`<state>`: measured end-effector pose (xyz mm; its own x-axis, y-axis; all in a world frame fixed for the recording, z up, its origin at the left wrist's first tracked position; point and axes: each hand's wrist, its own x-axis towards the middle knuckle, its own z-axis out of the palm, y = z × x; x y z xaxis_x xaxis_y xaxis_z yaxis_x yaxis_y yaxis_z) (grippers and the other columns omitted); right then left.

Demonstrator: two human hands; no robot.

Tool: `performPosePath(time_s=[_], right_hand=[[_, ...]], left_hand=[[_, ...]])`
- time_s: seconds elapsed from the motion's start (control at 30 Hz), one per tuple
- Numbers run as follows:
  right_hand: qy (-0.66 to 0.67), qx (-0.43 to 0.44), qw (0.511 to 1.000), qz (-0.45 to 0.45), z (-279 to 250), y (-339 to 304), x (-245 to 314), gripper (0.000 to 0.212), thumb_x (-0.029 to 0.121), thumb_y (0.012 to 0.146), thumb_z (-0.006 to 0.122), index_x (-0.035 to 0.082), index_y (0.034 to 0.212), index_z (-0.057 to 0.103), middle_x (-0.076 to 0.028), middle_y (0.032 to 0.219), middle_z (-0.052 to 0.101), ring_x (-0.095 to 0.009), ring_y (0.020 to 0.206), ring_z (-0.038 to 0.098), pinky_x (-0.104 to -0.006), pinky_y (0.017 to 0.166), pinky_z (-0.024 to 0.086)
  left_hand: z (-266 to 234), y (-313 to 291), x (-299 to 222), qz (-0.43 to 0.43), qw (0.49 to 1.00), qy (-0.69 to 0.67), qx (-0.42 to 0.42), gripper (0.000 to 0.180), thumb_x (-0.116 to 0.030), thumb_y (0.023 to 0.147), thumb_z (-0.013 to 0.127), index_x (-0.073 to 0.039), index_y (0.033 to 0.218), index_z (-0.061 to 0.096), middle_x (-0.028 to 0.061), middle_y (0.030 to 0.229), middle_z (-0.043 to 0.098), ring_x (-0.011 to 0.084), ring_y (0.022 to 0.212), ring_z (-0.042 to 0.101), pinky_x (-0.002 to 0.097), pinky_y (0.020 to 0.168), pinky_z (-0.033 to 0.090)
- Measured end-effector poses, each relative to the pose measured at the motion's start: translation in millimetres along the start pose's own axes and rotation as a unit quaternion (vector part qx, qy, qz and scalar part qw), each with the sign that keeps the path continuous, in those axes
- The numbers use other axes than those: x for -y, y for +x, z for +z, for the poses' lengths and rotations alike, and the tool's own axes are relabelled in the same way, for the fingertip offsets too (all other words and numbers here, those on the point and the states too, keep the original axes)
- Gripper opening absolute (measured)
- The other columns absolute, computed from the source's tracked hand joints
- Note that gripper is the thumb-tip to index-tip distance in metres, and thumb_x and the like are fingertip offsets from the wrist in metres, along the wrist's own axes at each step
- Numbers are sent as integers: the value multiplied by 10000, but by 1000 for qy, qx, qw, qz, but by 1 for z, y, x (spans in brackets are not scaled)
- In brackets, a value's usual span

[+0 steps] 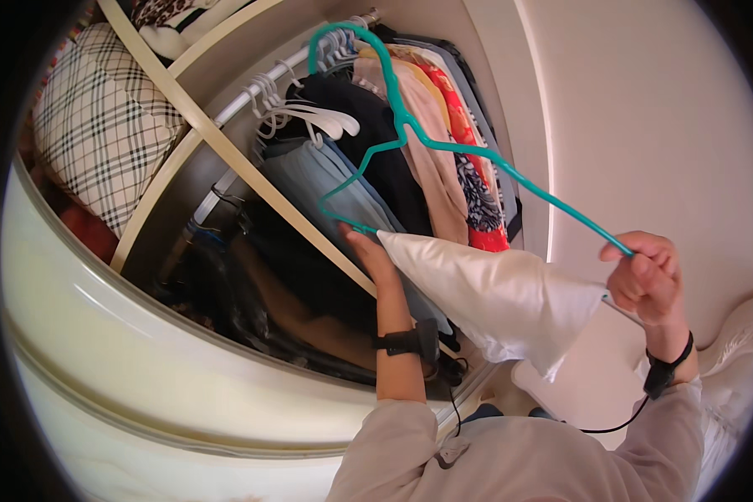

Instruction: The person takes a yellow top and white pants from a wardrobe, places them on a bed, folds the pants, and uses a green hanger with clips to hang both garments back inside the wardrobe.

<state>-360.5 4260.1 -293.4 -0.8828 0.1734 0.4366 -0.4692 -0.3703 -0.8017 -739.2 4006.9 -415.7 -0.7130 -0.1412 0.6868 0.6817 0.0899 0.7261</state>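
Observation:
A large green clothes hanger (510, 171) is held up before the wardrobe, its hook pointing up and away. White satin cloth (485, 289) hangs over its lower bar. My right hand (648, 272) is closed round the hanger's right end, fingers curled. My left hand (370, 251) is at the hanger's left corner, next to the cloth's edge. Its fingers are pressed against the hanger there, some of them hidden from view. Black bands with a cable sit on both wrists.
Behind the hanger, several garments (427, 159) hang from a metal rail (234, 107), with white hangers (309, 117) on it. Light wooden dividers (251, 180) separate the compartments. A plaid bundle (105, 125) fills the left shelf. A curved cream panel (142, 343) borders the near side.

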Motion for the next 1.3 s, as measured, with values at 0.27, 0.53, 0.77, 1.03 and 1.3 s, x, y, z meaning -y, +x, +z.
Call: performPosePath(time_s=[0.27, 0.53, 0.77, 1.03, 1.3], right_hand=[[-23, -33, 999, -7, 42, 107, -24, 345, 223, 936, 494, -77, 1090, 563, 92, 499, 267, -17, 409, 226, -202, 390, 221], [-49, 36, 998, 18, 75, 228, -89, 299, 143, 933, 450, -55, 1112, 583, 70, 530, 299, -44, 458, 271, -215, 455, 260], [81, 114, 989, 54, 108, 285, -116, 275, 93, 916, 439, -85, 1094, 548, 58, 560, 308, -53, 480, 257, -221, 460, 242], [117, 99, 988, 6, 95, 315, -137, 161, 7, 828, 420, -68, 891, 547, 52, 563, 275, -64, 479, 243, -218, 473, 291], [54, 137, 989, 32, 137, 254, -135, 208, 135, 898, 473, -46, 945, 565, 20, 604, 453, -81, 524, 404, -255, 518, 399]], left_hand=[[53, 33, 46, -264, 945, -166, 102, 598, -467, 985, 287, -18, 1375, 344, 140, 1375, 415, 250, 1240, 415, 353, 1034, 318], [-24, -58, 81, -412, 831, -372, -34, 606, -477, 974, 327, -18, 1370, 345, 149, 1381, 402, 285, 1216, 435, 381, 1018, 348], [-45, -113, 55, -272, 952, -113, 77, 522, -301, 990, 400, 12, 1386, 265, 166, 1351, 403, 262, 1179, 443, 345, 1000, 356], [-33, -74, -55, -89, 987, 4, 133, 632, -295, 976, 416, 44, 1427, 131, 202, 1467, 211, 293, 1344, 252, 346, 1099, 192], [-5, 57, -161, 4, 976, -194, 101, 615, -323, 974, 439, 83, 1383, 223, 211, 1344, 403, 290, 1254, 404, 374, 1064, 286]])
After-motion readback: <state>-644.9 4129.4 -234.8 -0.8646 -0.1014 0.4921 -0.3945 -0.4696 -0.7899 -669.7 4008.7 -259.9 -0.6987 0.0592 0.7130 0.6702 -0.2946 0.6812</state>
